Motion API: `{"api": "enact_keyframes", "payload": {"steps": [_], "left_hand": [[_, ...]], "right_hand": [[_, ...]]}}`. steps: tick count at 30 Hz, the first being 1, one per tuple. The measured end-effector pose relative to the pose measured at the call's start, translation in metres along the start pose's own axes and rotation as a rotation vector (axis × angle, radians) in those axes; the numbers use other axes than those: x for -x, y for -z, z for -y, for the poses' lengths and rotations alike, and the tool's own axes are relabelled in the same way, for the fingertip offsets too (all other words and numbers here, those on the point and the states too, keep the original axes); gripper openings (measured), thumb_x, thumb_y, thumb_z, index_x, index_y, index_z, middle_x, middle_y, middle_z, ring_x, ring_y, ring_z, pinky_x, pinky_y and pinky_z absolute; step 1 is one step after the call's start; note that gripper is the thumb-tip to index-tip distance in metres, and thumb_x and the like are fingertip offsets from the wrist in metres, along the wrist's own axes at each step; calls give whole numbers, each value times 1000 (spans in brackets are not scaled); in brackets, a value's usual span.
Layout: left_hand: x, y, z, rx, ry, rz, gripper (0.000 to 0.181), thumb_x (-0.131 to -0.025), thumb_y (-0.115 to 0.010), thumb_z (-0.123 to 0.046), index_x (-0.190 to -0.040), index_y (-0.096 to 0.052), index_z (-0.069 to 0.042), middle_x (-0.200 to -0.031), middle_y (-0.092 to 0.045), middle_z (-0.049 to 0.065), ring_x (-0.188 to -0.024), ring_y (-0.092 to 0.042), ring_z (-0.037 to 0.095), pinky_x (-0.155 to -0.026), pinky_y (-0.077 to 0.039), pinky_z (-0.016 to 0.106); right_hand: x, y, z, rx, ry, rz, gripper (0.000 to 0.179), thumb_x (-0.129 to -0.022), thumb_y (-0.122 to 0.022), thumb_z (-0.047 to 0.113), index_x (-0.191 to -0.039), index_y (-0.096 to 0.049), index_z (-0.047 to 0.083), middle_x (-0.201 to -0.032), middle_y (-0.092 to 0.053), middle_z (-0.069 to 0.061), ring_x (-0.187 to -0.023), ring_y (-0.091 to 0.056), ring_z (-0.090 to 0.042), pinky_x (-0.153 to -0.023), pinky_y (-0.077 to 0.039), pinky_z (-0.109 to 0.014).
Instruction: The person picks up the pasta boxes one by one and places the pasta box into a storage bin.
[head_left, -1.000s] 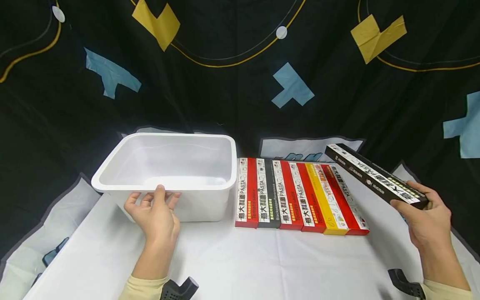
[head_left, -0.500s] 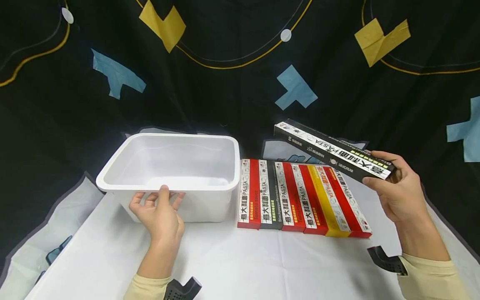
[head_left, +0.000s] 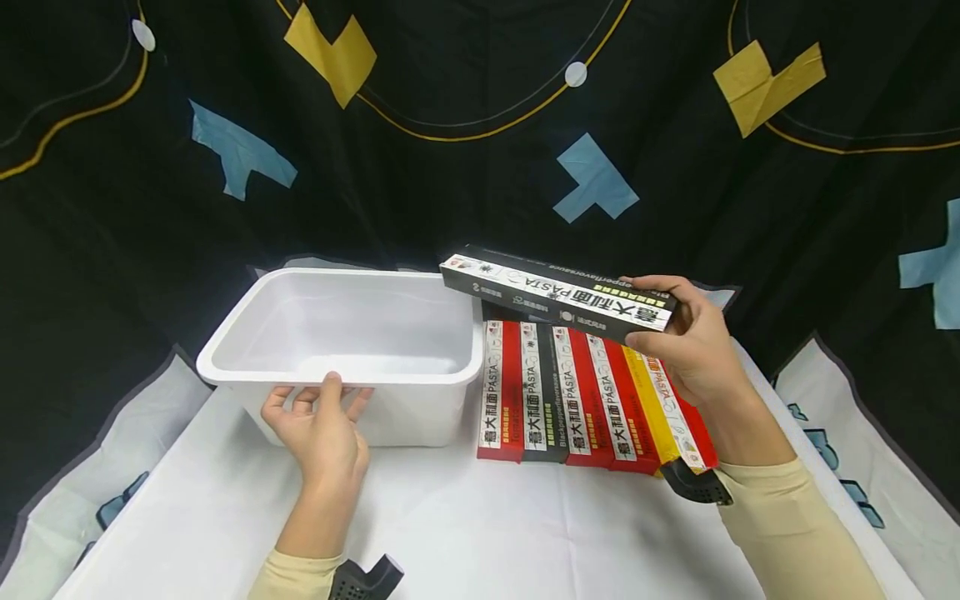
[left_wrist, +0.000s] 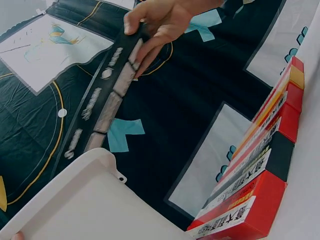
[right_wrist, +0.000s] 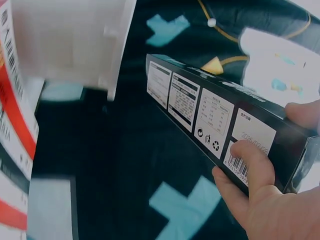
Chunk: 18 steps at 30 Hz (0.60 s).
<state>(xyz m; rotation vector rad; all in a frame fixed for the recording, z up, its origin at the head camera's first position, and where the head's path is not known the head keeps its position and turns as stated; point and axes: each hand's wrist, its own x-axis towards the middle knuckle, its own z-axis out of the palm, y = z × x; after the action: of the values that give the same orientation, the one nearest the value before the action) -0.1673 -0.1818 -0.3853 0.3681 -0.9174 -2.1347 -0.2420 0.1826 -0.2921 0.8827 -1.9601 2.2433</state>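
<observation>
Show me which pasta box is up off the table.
The black box gripped by the right hand; the other boxes, including a dark one, sit side by side on the white table.

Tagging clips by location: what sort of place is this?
Probably a staged tabletop recording set-up: a black cloth backdrop with blue shapes, a white-covered table, and a neat row of pasta boxes beside a white tub.

"What does the right hand hold?"
"A long black pasta box with a white strip, raised at mid-frame in the head view, sloping down rightward, its left end overlapping the upper-right corner of the tub."
"And the left hand?"
"Gripping that white, open-topped tub's near rim, left of centre."
</observation>
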Motion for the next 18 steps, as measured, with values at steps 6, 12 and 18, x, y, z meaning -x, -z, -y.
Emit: {"api": "enact_keyframes", "payload": {"steps": [6, 12, 18], "left_hand": [[2, -1, 5, -9, -26, 3, 50, -94, -59, 2, -128, -24, -11, -115, -45, 15, -86, -59, 27, -84, -59, 52], [1, -2, 5, -8, -34, 6, 50, -94, -59, 3, -127, -24, -10, -112, -45, 15, -84, -59, 26, -81, -59, 50], [0, 0, 3, 0, -41, 3, 49, -94, -59, 3, -125, -24, -11, -111, -46, 16, -82, -60, 24, -80, -60, 50]], "right_hand": [[-16, -30, -12, -13, -46, 74, 58, -81, -64, -16, -133, -46, 2, -141, -39, -18, -119, -44, -35, -89, -58, -39], [-36, -59, -28, 24, -88, 121, 57, -79, -69, -9, -131, -50, 4, -138, -44, -13, -119, -46, -35, -88, -59, -40], [-56, -89, -45, 92, -142, 143, 55, -79, -74, -1, -129, -54, 9, -130, -51, -10, -112, -53, -34, -86, -60, -40]]}}
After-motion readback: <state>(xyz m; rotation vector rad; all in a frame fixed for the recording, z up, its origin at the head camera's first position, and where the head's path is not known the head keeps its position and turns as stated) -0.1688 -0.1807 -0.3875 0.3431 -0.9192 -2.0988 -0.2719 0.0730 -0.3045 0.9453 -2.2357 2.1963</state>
